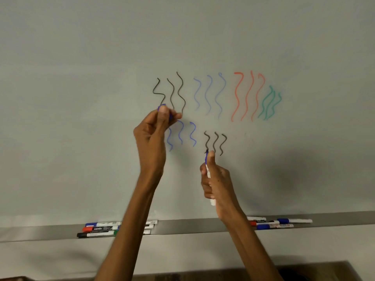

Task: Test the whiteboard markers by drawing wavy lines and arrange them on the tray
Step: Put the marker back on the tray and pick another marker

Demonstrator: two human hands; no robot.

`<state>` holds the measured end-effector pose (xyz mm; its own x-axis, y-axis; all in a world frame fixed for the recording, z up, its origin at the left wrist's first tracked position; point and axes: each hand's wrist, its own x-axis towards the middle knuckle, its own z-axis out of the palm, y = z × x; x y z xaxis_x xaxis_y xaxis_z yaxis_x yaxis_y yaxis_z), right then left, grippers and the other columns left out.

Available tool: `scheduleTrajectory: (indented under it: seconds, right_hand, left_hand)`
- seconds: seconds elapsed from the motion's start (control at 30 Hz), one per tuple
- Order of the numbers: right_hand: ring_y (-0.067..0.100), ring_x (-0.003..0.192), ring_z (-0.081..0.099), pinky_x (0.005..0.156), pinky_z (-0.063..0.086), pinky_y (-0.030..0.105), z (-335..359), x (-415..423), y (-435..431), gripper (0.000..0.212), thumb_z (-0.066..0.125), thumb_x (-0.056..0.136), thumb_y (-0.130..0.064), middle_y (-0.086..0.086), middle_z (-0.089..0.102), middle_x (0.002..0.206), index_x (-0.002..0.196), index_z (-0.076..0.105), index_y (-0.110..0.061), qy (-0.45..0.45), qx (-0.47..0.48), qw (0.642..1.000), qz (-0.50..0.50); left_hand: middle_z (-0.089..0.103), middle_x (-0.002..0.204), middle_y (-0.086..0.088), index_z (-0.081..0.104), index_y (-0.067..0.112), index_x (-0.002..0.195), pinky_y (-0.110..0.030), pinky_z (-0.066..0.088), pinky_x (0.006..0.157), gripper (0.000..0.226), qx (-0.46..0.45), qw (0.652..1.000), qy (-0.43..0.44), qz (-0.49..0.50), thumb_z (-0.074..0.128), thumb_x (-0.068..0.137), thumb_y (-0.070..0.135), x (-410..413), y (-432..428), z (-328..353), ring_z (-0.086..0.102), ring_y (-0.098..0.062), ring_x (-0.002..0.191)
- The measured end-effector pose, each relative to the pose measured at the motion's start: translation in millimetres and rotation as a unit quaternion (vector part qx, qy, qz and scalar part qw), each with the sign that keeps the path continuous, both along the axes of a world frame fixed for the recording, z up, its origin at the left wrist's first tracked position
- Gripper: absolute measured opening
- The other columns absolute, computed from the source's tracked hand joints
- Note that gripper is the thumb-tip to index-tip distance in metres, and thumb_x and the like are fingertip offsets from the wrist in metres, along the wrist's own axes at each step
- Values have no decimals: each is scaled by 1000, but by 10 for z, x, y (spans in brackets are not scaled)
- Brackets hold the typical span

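My right hand (216,185) grips an uncapped blue marker (208,173) upright, its tip just below the small black wavy lines (215,142). My left hand (154,134) is raised higher and pinches the blue cap (162,108) between thumb and fingers, in front of the large black waves (172,92). The whiteboard (81,98) also carries light blue (209,94), red (245,96), green (269,104) and dark blue (182,134) wavy lines. The metal tray (192,226) runs along the board's lower edge.
On the tray's left lie several markers (99,229) with blue, red, black and green caps, partly hidden by my left forearm. More markers (278,223), blue and red capped, lie on the right behind my right forearm. A dark surface (324,270) sits below.
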<state>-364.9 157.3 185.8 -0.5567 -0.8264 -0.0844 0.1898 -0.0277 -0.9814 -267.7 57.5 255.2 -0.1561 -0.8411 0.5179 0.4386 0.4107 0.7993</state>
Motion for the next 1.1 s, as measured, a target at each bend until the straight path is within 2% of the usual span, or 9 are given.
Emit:
scheduleTrajectory:
  seconds: [0.1, 0.2, 0.27, 0.43, 0.53, 0.67, 0.73, 0.87, 1.1]
  right_hand:
    - [7, 44, 27, 40, 23, 20, -70, -166, 4, 46, 40, 89, -62, -6, 37, 55, 84, 54, -18, 38, -26, 997, -62]
    - [8, 51, 35, 47, 32, 24, -140, -372, -23, 15, 42, 101, -36, -3, 47, 66, 100, 48, -22, 124, -39, 981, -147]
    - [8, 52, 39, 48, 37, 25, -187, -462, -26, 8, 45, 100, -23, -2, 49, 71, 107, 42, -21, 199, -31, 962, -187]
    - [1, 53, 49, 48, 42, 16, -283, -498, -45, 13, 51, 98, -18, -4, 55, 75, 108, 44, -22, 268, -45, 929, -253]
    - [10, 61, 57, 53, 49, 26, -364, -503, -64, 15, 54, 97, -22, -1, 63, 80, 111, 49, -23, 274, -47, 920, -275]
    - [19, 62, 62, 53, 54, 33, -433, -542, -83, 19, 54, 97, -29, 2, 66, 84, 114, 52, -21, 288, -56, 911, -291]
    - [12, 62, 62, 54, 54, 30, -442, -567, -104, 23, 53, 96, -31, 1, 68, 84, 116, 53, -19, 299, -63, 902, -305]
    - [2, 61, 61, 55, 47, 9, -432, -591, -152, 25, 53, 96, -30, -5, 68, 80, 117, 55, -15, 327, -72, 883, -328]
    - [4, 59, 61, 53, 45, 9, -561, -608, -102, 22, 55, 95, -29, 0, 70, 77, 111, 58, -14, 311, -76, 886, -336]
  left_hand:
    - [72, 97, -1, 70, 11, 100, -46, 53, 94, 24, -8, 989, 0, 145, 52, 101, 27, 134, -62, -229, 67, -17, 96]
    - [67, 119, -6, 63, 6, 122, -36, 50, 99, 34, -22, 959, -11, 283, 53, 101, 30, 203, -188, -484, 63, -14, 110]
    - [63, 129, -7, 58, 4, 130, -34, 47, 103, 41, -38, 945, -31, 323, 53, 101, 32, 227, -305, -636, 61, -16, 117]
    - [51, 142, -15, 56, 13, 131, -37, 41, 111, 30, -173, 912, -87, 362, 55, 101, 20, 204, -564, -872, 49, -26, 134]
    - [44, 146, -17, 63, 1, 124, -48, 37, 113, 28, -223, 888, -122, 384, 57, 100, 15, 177, -727, -949, 39, -35, 139]
    - [47, 142, -25, 60, -5, 126, -48, 36, 113, 31, -267, 859, -146, 411, 60, 98, 8, 138, -852, -1029, 38, -44, 137]
    - [47, 142, -21, 59, -5, 128, -51, 38, 112, 33, -276, 856, -144, 413, 60, 97, 7, 108, -866, -1032, 37, -45, 137]
    - [46, 142, -15, 58, -5, 128, -51, 39, 111, 33, -270, 860, -132, 412, 59, 98, 9, 88, -857, -1009, 35, -36, 139]
    - [45, 143, -13, 55, -3, 130, -54, 40, 109, 36, -276, 864, -134, 399, 61, 96, 6, 116, -858, -1025, 36, -41, 138]
